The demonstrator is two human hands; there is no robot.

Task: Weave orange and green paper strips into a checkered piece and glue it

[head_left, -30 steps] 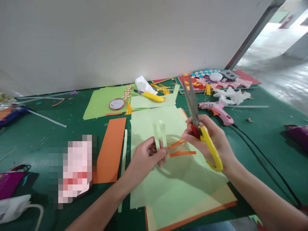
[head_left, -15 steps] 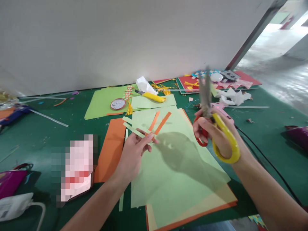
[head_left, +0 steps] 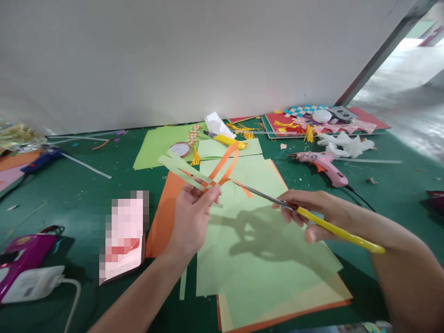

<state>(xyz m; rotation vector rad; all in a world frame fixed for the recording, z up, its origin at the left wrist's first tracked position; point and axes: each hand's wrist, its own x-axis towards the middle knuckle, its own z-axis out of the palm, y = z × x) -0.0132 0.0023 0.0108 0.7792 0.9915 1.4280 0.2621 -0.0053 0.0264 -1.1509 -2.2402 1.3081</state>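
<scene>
Between the thumb and fingers of my left hand (head_left: 196,210) is a small weave of paper strips (head_left: 212,184). Its pale green ends fan out to the left, and its orange ends stick up and to the right. My right hand (head_left: 308,212) grips a pair of scissors (head_left: 333,229) with a yellow handle. The blades point left, their tips at an orange strip that curls right from the weave. Whether the blades are parted is hard to see. Beneath both hands lie pale green sheets (head_left: 263,268) over orange ones.
A pink glue gun (head_left: 324,166) lies at the right, its black cord trailing. Farther back are a yellow cutter (head_left: 227,140), a round tin (head_left: 180,149) and crumpled tissue (head_left: 347,144). On the left are a phone (head_left: 123,240), a purple tool (head_left: 29,249) and a white plug (head_left: 34,282).
The scissors have come down and turned from upright to pointing left, with their tips now at the woven strips. The orange ends have spread, one curling rightward. The view has shifted slightly.
</scene>
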